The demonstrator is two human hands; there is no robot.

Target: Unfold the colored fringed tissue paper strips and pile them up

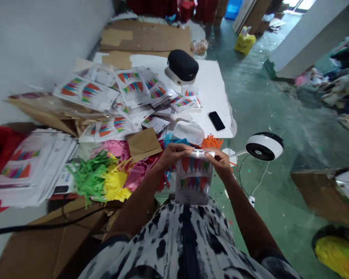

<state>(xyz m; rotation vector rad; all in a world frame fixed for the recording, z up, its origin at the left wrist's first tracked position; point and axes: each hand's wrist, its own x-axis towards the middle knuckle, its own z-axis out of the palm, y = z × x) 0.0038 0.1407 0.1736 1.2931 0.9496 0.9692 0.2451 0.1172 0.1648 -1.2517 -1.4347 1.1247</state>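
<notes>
Close to my body, a clear plastic packet [193, 182] with a printed sheet of colourful tassels inside hangs from both hands. My left hand [176, 152] pinches the left end of its white upper edge. At the right end of that edge, my right hand [219, 161] grips with thumb and fingers. Just beyond the hands lie orange paper strips [212, 142] and a white plastic tray [189, 133]. Left of the packet are pink strips [136, 176], a yellow bundle [116, 186] and a green bundle [90, 176], with a brown card [144, 144] behind them.
Packets with similar prints [133, 87] pile up across the table; a stack of printed sheets [31, 166] is at left. A black case [183, 66] and a phone [216, 121] lie on the white board [212, 77]. A fan [264, 146] with a cable stands at right, a cardboard box [46, 240] below left.
</notes>
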